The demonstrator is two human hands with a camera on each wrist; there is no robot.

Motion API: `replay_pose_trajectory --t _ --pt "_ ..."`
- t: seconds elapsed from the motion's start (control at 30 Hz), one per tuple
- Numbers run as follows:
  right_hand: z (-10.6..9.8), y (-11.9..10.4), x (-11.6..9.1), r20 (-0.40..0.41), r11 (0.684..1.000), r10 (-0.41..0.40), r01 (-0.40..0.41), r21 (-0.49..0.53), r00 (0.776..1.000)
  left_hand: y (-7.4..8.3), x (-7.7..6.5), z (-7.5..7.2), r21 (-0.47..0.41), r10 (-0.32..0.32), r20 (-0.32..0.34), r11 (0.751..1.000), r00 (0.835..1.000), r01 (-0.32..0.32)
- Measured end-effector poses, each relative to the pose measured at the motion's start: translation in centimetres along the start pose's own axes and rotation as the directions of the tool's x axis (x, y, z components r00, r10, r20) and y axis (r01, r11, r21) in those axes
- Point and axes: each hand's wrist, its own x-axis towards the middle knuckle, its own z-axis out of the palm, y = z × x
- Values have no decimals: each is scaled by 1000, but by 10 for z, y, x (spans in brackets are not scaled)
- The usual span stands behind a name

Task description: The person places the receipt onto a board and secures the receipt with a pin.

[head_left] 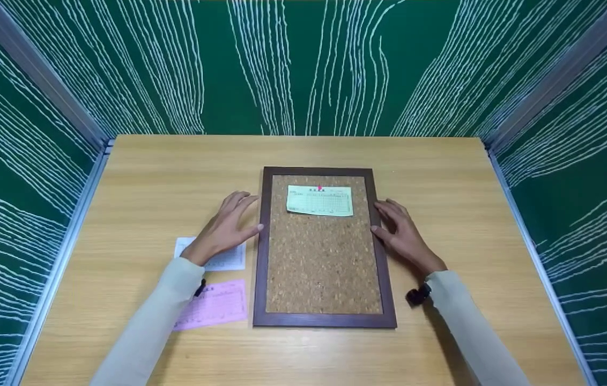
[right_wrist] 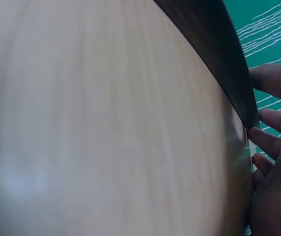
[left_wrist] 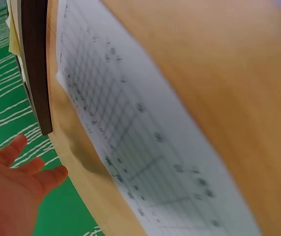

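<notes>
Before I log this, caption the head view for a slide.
Left hand and right hand flank a framed corkboard bearing a pinned green slip.

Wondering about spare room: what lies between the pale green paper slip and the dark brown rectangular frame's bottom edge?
Only bare, speckled brown cork below the slip, as the head view shows.
</notes>
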Motion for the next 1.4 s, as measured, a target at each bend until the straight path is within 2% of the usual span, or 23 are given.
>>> replay_pose_trajectory --t 0.17,0.33,0.53,0.73,0.97,1.13,1.4 --pt "0 0 2 -2 1000 -4 4 5 1000 -2 -12 -3 4 -5 -5 1000 1000 5" --pt "1 -1 2 -3 1000 -6 6 -6 1000 -6 -25 -6 -18 -58 -9 998 998 58" --pt "2 0 3 1 1000 -3 3 -6 1000 -13 -41 -12 -25 -89 -55 996 995 87" --pt "1 0 3 2 1000 -10 10 -3 1000 -19 -54 -17 -22 -164 -73 986 984 163" --pt "0 1 5 0 999 -35 35 0 999 -25 -63 -20 -42 -152 -102 988 983 149" --pt "0 1 4 -4 999 -39 39 -3 999 -29 -68 -23 -52 -171 -106 985 979 166" --pt "1 3 1 -20 998 -62 62 19 998 -38 -75 -28 -68 -179 -158 983 971 170"
